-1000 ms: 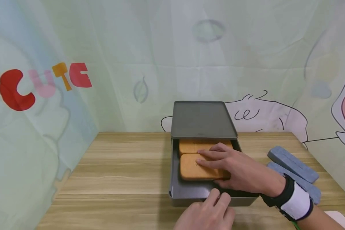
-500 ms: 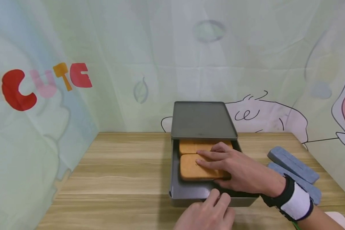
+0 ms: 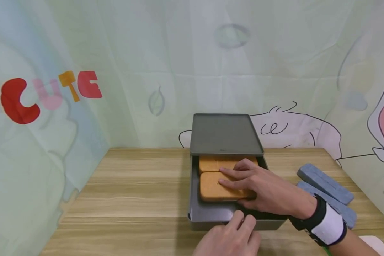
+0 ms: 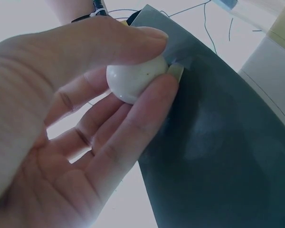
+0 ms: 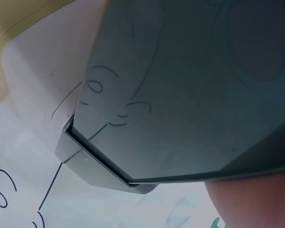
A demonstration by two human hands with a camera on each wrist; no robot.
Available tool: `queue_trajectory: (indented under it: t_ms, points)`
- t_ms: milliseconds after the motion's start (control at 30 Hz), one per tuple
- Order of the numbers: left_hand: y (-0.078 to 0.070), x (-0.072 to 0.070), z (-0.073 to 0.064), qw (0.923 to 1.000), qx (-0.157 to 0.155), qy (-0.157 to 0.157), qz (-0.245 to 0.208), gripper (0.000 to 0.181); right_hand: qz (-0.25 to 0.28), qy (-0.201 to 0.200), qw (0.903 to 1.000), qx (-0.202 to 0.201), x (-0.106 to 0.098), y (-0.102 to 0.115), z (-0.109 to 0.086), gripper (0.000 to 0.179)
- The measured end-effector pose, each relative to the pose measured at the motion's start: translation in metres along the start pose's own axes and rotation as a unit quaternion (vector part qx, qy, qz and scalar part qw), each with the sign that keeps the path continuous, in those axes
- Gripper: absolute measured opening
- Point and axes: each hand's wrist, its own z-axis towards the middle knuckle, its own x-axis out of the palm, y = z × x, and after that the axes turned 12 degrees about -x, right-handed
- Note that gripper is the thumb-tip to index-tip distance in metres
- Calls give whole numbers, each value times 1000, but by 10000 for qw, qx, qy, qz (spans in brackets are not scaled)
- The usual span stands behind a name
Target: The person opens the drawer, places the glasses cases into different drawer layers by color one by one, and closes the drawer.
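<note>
Two orange rounded cases lie in the grey drawer (image 3: 208,213), one behind the other. My right hand (image 3: 272,192) holds the front orange case (image 3: 209,186) from its right side, thumb at the near edge and fingers across the top. One fingertip reaches the seam beside the rear orange case (image 3: 208,163). Low at the drawer front is my left hand (image 3: 227,236). In the left wrist view its thumb and index finger pinch a white round knob (image 4: 133,78) on the dark drawer front (image 4: 218,142). The right wrist view shows mostly a dark glossy panel (image 5: 180,118) and some skin.
The drawer slides out of a grey box whose flat top (image 3: 225,133) stands by the back cloth. Right of it lie two blue-grey bars, a rear blue-grey bar (image 3: 326,183) and a front blue-grey bar (image 3: 348,215), on the wooden table (image 3: 134,199).
</note>
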Motion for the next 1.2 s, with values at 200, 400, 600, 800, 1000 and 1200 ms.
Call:
queue_trajectory:
  t_ms: [200, 400, 600, 800, 1000, 1200]
  points:
    - [1, 1, 1, 10000, -6, 68, -21, 22, -42, -62, 10000, -33, 0, 0, 0, 67]
    - [0, 1, 1, 9999, 3, 141, 51, 21, -3, -219, 9998, -19, 1, 0, -3, 65]
    - [-2, 2, 1, 9997, 29, -27, 232, 19, 227, -1074, 9939, 50, -1, -4, -9, 42]
    - [-1, 3, 2, 9998, 49, -20, 187, 18, -111, -2257, 9717, 695, -5, -7, -16, 21]
    - [-1, 4, 1, 9995, 39, -269, 186, 16, -235, -3288, 9287, 1695, -4, -13, -22, 16]
    - [-1, 4, 1, 9997, -15, -208, 84, 19, 289, -3608, 9000, 2430, 6, -21, -26, 26]
